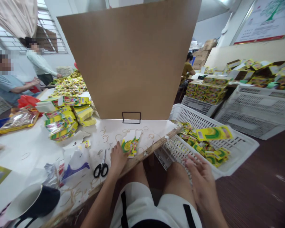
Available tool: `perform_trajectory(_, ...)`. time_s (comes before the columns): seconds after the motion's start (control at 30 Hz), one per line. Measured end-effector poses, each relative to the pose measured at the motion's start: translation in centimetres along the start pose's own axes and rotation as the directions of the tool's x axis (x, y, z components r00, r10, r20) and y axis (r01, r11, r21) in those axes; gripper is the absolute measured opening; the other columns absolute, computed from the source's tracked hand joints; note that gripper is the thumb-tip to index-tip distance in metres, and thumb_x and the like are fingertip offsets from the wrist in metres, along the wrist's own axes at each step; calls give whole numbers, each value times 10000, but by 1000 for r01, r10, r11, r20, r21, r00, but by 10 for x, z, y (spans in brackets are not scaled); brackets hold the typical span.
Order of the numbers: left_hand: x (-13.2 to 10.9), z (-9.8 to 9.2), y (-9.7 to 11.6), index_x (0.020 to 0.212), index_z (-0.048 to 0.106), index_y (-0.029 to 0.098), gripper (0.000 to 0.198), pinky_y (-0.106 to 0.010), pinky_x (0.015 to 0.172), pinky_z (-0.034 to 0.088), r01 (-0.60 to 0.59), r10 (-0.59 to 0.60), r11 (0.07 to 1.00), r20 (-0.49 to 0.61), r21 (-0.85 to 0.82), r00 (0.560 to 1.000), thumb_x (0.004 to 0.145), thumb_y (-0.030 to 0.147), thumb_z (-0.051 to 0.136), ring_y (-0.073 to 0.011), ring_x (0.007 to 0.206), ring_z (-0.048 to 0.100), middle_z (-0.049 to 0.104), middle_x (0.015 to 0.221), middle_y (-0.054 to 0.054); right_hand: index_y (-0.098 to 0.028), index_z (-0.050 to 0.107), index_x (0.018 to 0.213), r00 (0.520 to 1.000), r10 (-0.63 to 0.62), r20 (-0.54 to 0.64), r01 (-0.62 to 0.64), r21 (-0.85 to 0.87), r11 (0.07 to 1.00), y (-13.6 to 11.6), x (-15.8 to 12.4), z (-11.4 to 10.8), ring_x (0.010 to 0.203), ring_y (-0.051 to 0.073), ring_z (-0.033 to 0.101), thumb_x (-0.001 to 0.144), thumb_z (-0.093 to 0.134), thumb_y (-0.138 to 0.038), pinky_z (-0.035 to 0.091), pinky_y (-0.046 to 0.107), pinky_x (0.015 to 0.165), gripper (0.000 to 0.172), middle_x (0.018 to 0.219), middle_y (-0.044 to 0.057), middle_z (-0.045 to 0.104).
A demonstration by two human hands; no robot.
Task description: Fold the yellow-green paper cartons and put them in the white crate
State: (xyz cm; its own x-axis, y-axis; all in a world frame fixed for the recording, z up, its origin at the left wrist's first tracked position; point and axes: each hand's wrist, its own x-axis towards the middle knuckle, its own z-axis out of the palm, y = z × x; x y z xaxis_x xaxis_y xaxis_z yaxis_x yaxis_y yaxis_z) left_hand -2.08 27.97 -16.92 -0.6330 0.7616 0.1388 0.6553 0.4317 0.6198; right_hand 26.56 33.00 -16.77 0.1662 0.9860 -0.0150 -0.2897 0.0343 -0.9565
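Observation:
My left hand (118,157) rests on the white table (33,148) near its front edge, fingers closed around a small stack of flat yellow-green cartons (130,143). My right hand (200,175) hovers over my right knee with fingers stretched out and nothing in it, just beside the near wall of a white plastic crate (237,148). That crate holds several yellow-green packets (213,139). Black-handled scissors (101,167) lie on the table just left of my left hand. Rubber bands (133,131) are scattered on the table around the cartons.
A tall brown cardboard sheet (130,57) stands upright at the table's far side in a black wire stand (131,117). Piles of yellow packets (64,118) lie at left. Other people (40,63) work at back left. More crates (258,110) and boxes sit at right. A dark bowl (33,201) sits near left.

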Motion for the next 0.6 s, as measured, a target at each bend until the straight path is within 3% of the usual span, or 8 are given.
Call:
perform_trajectory(0.13,6,-6,-12,1109,516,123,397,-363,839,417,42,-42,999,2,11,999,719,134,592,-283,980,598,647,986,-133,-181,592,1050,994,66,88,-60,-71,996,17,-25,12,736,165,647,670,749,-421,544,297,680,476,949,54,670)
perform_trajectory(0.2,1,-18,-8,1002,547,153,215,-317,741,435,32,-31,999,8,-33,999,791,174,516,-239,828,629,658,824,-78,-161,615,993,988,39,147,-16,-157,988,15,-37,19,672,175,637,709,711,-438,540,309,632,408,837,59,684)
perform_trajectory(0.27,-11,-30,4,954,543,172,149,-284,687,438,-5,7,995,13,-98,1000,843,211,453,-207,748,629,653,769,-49,-162,637,964,963,-47,264,120,-269,956,7,-48,27,731,207,648,787,638,-418,538,332,644,311,834,83,690)
perform_trajectory(0.3,-21,-34,13,960,533,181,145,-267,679,442,-40,44,989,26,-144,999,854,229,447,-193,750,630,659,794,-42,-173,645,981,934,-124,334,235,-318,919,2,-53,32,828,230,650,823,600,-388,538,356,694,271,918,104,691)
perform_trajectory(0.37,-45,-39,31,929,534,198,115,-236,664,453,-127,156,960,98,-251,983,855,255,467,-162,726,630,663,812,-18,-214,620,1128,829,-278,486,487,-381,786,-7,-63,42,1093,278,564,852,566,-311,496,431,850,297,1208,124,607)
perform_trajectory(0.47,-81,-38,55,891,556,182,100,-246,669,465,-154,335,825,251,-544,908,854,253,496,-169,740,625,656,835,-45,-239,462,1335,701,-357,618,659,-368,656,-11,-72,53,1234,281,451,867,541,-226,405,482,983,475,1368,112,488)
perform_trajectory(0.53,-96,-35,63,866,563,172,96,-249,667,468,-88,357,770,313,-632,880,850,251,511,-171,733,619,651,811,-49,-231,453,1327,694,-333,638,646,-348,679,-8,-75,55,1166,255,509,877,516,-196,437,431,961,455,1286,111,544)
perform_trajectory(0.6,-102,-33,65,829,565,157,117,-243,636,460,0,337,748,380,-664,862,843,270,534,-166,702,603,637,768,-46,-222,495,1252,744,-295,600,578,-356,734,-4,-76,53,933,209,604,872,521,-198,520,331,792,382,1112,94,601)
